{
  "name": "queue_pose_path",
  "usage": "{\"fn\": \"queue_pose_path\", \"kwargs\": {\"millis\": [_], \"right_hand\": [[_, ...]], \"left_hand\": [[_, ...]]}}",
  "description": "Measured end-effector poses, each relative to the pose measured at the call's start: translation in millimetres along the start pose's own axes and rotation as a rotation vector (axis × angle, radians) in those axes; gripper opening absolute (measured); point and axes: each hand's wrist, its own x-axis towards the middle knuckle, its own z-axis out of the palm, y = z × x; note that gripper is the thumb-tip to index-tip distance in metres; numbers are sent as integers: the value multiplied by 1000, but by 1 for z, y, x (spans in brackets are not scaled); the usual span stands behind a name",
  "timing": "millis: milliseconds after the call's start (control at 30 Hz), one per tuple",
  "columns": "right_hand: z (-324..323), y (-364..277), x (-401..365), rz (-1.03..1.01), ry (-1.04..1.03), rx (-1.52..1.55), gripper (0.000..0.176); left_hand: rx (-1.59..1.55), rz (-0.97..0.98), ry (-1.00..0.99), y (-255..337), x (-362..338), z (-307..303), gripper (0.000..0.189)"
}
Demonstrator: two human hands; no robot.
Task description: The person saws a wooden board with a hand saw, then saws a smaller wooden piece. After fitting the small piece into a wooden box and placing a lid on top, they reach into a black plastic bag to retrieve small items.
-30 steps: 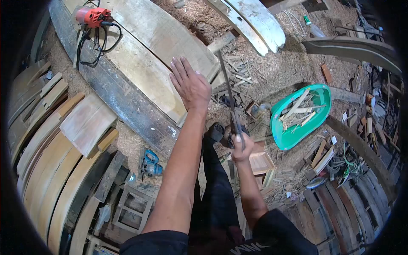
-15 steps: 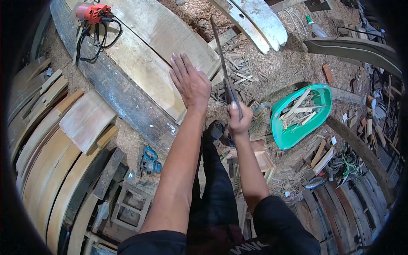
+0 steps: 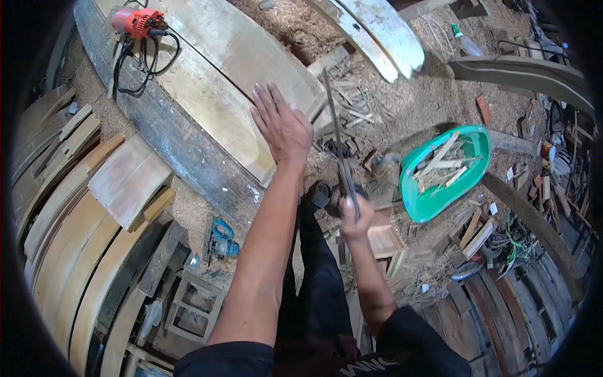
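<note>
My left hand [image 3: 284,129] lies flat with its fingers stretched out on the end of a pale wooden plank [image 3: 213,94]. To its right, my right hand [image 3: 355,218] is wrapped round the handle of a long, narrow handsaw [image 3: 339,141]. The blade points up and away from me, seen nearly edge-on, beside the plank's end. A second plank [image 3: 251,44] lies alongside the first, with a dark gap between them. Both rest on a worn, dark board [image 3: 182,141].
A red power tool [image 3: 141,23] with a black cord sits on the planks at upper left. A blue power tool [image 3: 221,239] lies on the floor. A green tub [image 3: 411,195] holds wood scraps at right. Curved boards [image 3: 69,245] are stacked at left.
My right hand has moved down towards me with the saw, and the blade has drawn back. My left hand has stayed in place on the plank.
</note>
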Motion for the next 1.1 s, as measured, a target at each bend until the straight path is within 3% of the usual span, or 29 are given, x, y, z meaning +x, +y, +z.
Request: {"fn": "queue_pose_path", "kwargs": {"millis": [67,167,267,367,600,667,733,767,833,967,1100], "right_hand": [[5,14,1,-6,20,50,37],[22,10,65,54,-72,7,38],[16,23,37,-47,-53,-17,37],[0,14,-4,17,9,108,35],[27,25,61,-25,-59,56,37],[31,40,59,67,-57,264,37],[38,39,57,134,-67,568,38],[40,38,57,137,-73,575,38],[38,37,56,148,-87,584,38],[26,8,55,70,-134,322,40],[16,7,45,153,-172,235,38]], "left_hand": [[0,-8,18,-1,7,0,66],[-17,1,17,2,4,-2,66],[-5,-1,11,-1,3,-1,66],[-20,-5,26,1,11,3,66],[-18,-26,27,-1,5,0,63],[-36,-20,38,-1,4,1,61],[-18,32,79,-2,1,7,57],[-9,57,105,-4,-1,8,56],[-105,216,-35,-6,-9,-9,49],[-135,419,-86,-19,-8,-18,38],[-205,564,-80,-21,2,-20,35]]}}
